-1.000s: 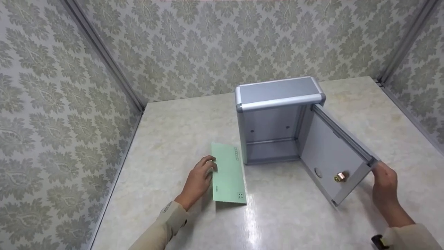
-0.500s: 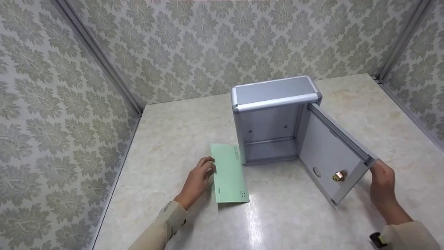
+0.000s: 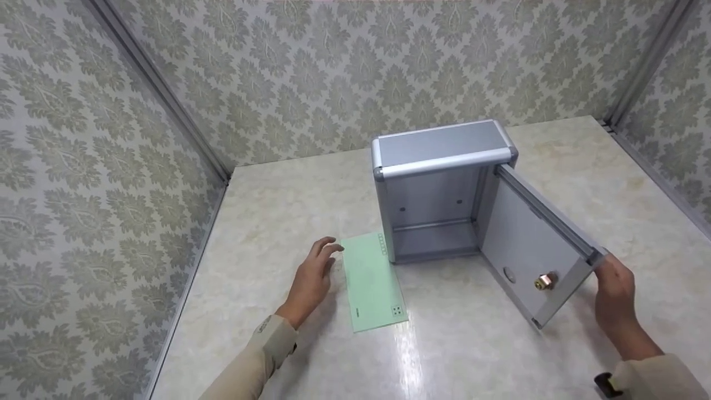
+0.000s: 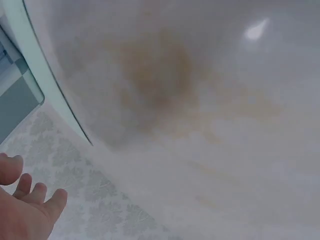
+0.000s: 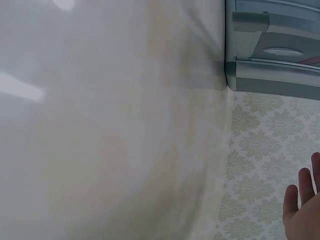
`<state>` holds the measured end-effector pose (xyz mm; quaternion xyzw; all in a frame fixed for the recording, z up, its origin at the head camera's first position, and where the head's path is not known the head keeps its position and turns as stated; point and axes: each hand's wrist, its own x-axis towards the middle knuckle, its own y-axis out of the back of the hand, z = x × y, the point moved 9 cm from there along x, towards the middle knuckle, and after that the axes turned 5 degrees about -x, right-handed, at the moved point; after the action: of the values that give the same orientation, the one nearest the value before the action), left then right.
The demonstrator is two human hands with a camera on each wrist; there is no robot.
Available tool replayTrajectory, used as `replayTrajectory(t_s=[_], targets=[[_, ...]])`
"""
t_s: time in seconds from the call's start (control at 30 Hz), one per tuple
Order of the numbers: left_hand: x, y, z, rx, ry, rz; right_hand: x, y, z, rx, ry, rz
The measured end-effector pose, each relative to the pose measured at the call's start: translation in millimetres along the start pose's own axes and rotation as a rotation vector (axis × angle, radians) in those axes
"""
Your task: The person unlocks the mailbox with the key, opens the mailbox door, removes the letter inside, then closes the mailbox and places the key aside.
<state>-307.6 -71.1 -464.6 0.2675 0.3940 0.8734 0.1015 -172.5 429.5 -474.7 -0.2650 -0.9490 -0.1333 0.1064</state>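
A pale green envelope (image 3: pixel 373 283) with printed squares lies flat on the table, its upper right corner against the near left corner of the grey metal mailbox (image 3: pixel 444 147). My left hand (image 3: pixel 311 278) is just left of the envelope, fingers loosely bent and holding nothing. In the left wrist view the left hand's fingers (image 4: pixel 36 192) are apart from the envelope's edge (image 4: pixel 55 95). On the right, my right hand (image 3: pixel 615 294) is at the outer edge of the mailbox's open door (image 3: pixel 527 239), its fingertips partly hidden behind it. Straight right fingers (image 5: pixel 305 185) show in the right wrist view.
A brass lock (image 3: pixel 545 281) and a round hole sit on the door's inner face. The mailbox cavity (image 3: pixel 436 239) faces me, with two small holes in its back. Patterned wall panels (image 3: pixel 344 72) with metal posts enclose the table (image 3: pixel 266 211) at left, back and right.
My left hand has let go of the envelope and drawn slightly left. The envelope, tilted up along its left side before, now lies flat. My right hand and the door have hardly moved.
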Motion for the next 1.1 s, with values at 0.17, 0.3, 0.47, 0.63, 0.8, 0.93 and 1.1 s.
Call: replayTrajectory(t_s=[0.17, 0.3, 0.47, 0.63, 0.8, 0.93, 1.1], targets=[[11.8, 9.6, 9.0, 0.001, -0.01, 0.037, -1.0, 0, -1, 0.006, 0.008, -0.003], [24.7, 24.3, 22.6, -0.031, -0.057, 0.09, -2.1, 0, -1, 0.01, 0.002, -0.003], [44.6, 48.8, 40.0, -0.06, -0.105, 0.142, -3.1, 1, -2, -0.042, 0.005, -0.011], [63.2, 68.6, 58.7, -0.081, -0.148, 0.158, -3.2, 2, -3, -0.076, -0.007, -0.018], [80.3, 80.0, 78.9, -0.081, -0.223, 0.164, -3.8, 2, -5, -0.069, -0.015, -0.005], [92.5, 86.3, 91.0, -0.069, -0.255, 0.166, -5.9, 0, -10, -0.066, 0.01, -0.012], [109.7, 92.6, 108.8, -0.058, -0.301, 0.159, -8.2, -2, -16, -0.107, 0.043, -0.031]])
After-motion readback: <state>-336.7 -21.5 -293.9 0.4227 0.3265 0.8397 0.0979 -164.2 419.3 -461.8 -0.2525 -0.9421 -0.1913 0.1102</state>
